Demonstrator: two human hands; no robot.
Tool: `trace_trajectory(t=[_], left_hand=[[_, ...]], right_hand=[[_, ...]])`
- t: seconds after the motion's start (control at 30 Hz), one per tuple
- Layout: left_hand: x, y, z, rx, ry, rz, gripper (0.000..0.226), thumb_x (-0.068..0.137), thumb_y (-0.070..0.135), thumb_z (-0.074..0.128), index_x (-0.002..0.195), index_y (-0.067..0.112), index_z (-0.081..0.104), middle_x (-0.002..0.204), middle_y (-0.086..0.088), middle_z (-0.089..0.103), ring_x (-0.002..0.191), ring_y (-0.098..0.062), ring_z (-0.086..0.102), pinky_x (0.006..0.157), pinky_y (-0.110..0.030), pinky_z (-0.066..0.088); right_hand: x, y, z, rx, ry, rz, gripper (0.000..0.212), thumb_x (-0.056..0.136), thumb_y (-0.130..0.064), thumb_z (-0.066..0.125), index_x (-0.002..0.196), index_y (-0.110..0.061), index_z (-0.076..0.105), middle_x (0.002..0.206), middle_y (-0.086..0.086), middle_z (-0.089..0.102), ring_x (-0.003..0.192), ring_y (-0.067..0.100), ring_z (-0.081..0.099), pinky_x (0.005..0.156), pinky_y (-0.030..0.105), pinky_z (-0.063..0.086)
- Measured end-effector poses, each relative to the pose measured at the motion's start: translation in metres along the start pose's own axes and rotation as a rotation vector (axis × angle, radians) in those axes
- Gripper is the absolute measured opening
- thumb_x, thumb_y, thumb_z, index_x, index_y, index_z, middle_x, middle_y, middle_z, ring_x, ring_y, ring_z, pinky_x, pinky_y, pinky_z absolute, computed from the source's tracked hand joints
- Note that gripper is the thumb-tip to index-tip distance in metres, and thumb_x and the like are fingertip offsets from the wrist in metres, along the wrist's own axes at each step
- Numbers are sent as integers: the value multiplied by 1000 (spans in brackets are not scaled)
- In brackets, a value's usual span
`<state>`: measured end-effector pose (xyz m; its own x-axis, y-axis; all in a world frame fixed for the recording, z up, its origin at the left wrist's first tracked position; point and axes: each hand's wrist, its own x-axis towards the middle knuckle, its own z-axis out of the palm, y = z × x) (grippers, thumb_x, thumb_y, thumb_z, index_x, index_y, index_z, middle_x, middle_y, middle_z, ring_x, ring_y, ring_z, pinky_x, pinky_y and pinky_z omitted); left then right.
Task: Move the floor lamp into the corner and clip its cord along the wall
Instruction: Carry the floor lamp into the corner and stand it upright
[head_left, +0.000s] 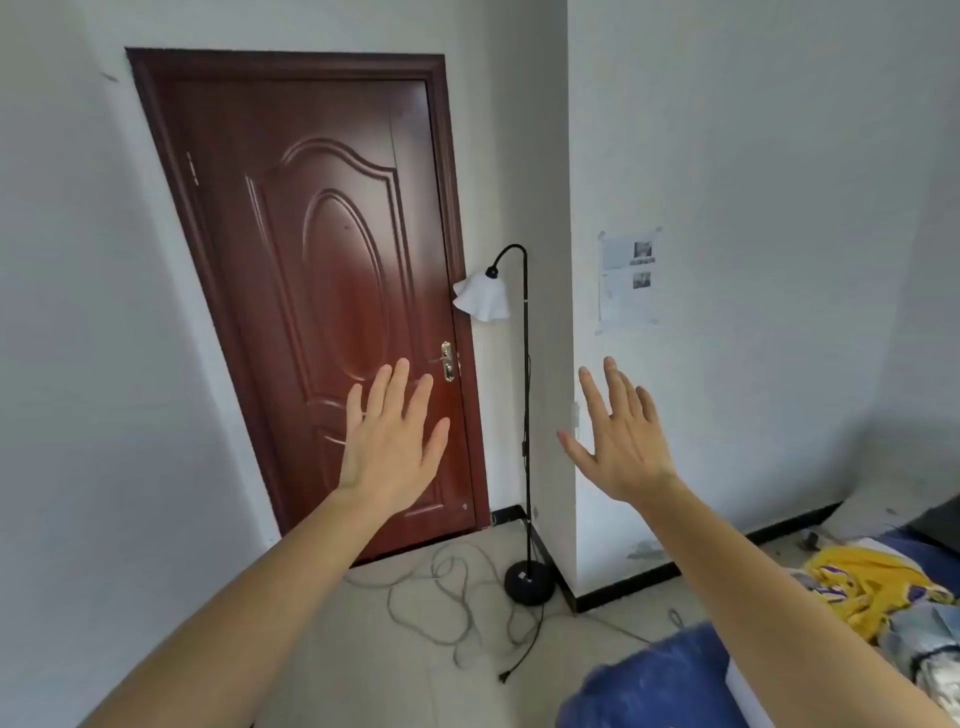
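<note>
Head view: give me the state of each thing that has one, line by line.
Black floor lamp with white shade: upright, untouched.
Black lamp cord: loose on floor, unplugged.
Grey cable: tangled on floor.
Reddish-brown wooden door: closed.
Left hand: open, empty.
Right hand: open, empty.

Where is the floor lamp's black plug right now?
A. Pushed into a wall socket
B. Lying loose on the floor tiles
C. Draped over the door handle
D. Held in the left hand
B: the plug lies on the floor tiles at the end of the black cord, in front of the lamp base, while the left hand and the right hand are both open and empty.
</note>
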<state>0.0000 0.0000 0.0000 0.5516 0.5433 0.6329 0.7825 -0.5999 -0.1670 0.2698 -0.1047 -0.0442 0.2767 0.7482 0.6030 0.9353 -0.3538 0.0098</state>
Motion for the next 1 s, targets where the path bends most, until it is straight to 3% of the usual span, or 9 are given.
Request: trace_trajectory(t=[0.3,0.63,1.0], left_hand=[[124,-56,173,-49,-62,-33,62,97,47,31,142,8,48,152,-21,40,141,-36,36,112,-59,29],[319,-119,375,-206,-168,115,71,95,54,17,150,12,35,159,-17,29,146,-31,30,114,-53,27],[490,-81,559,-424,-351,164,64,101,52,25,156,19,17,165,-10,10,152,-26,8,120,-48,12]], right_hand=[[150,6,138,-5,-102,-49,80,95,-60,30,157,-15,9,162,24,14,145,40,30,116,55,30],[319,23,303,-56,-253,129,81,96,-52,42,157,-15,3,165,18,2,148,34,25,117,44,29],[447,78,455,119,-416,317,77,96,-40,48,156,-17,6,164,12,16,143,32,34,107,44,41]])
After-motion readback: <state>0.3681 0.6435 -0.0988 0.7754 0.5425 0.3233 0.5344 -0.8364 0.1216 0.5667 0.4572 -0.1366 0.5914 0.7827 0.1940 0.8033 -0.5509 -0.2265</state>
